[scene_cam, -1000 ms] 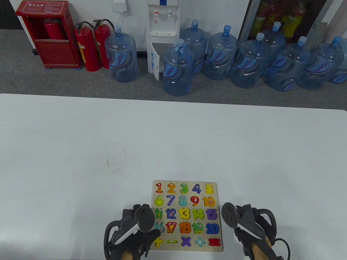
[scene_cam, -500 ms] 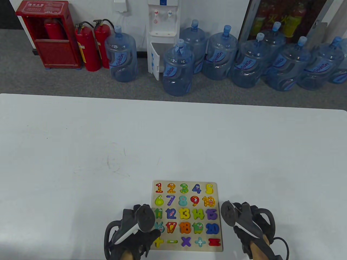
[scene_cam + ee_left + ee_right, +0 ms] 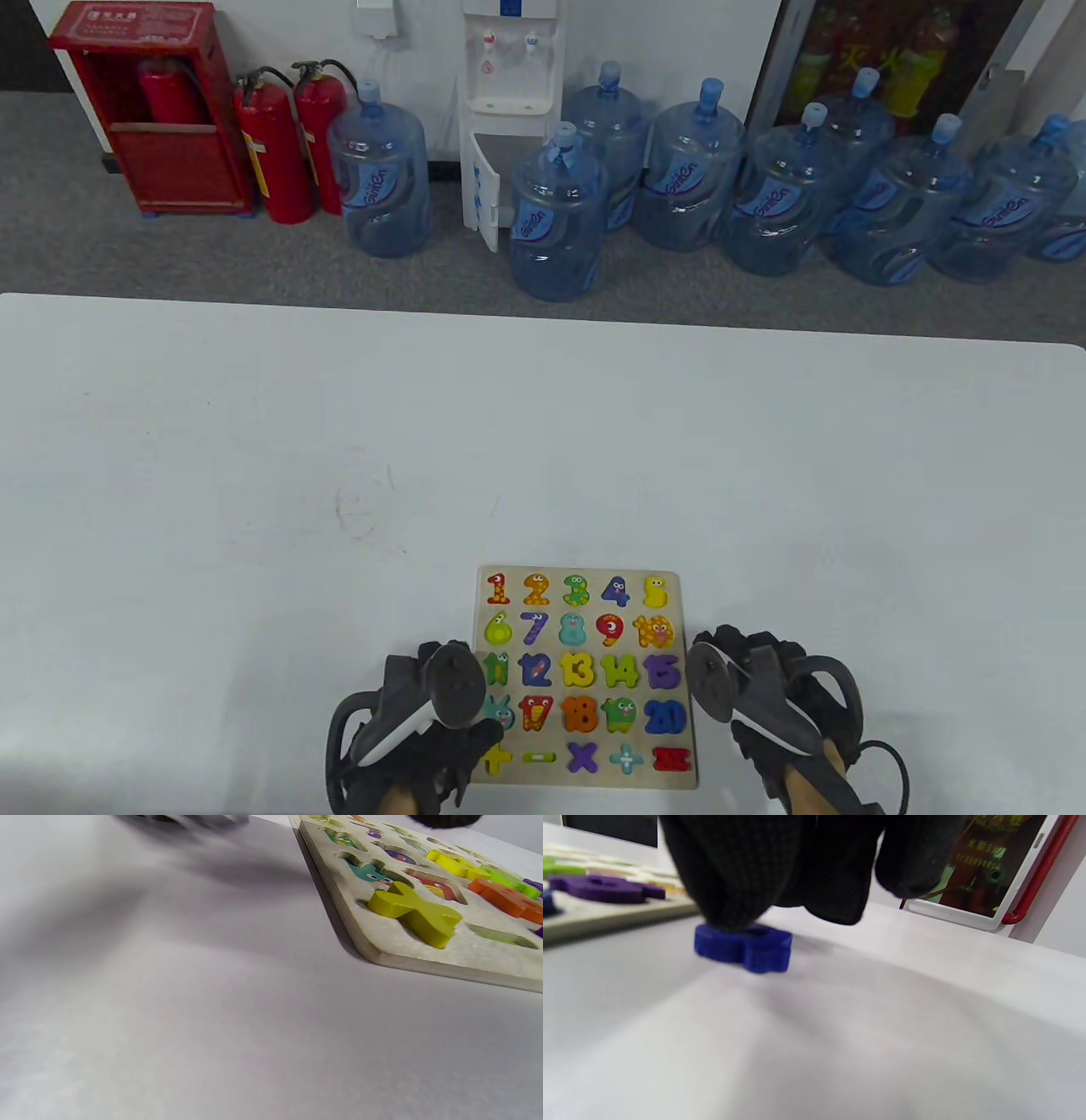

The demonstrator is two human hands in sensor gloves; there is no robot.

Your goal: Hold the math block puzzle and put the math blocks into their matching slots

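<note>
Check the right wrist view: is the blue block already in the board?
No. The blue block lies on the table beside the board, under the right hand's fingers.

The math block puzzle (image 3: 585, 675) is a pale wooden board lying flat near the table's front edge, its rows of slots filled with bright number blocks, with a row of operator signs nearest the person. A yellow plus block (image 3: 413, 913) sits tilted, not fully sunk in its corner slot. A blue block (image 3: 744, 947) (shape blurred) lies on the table just beside the board's right edge.
</note>
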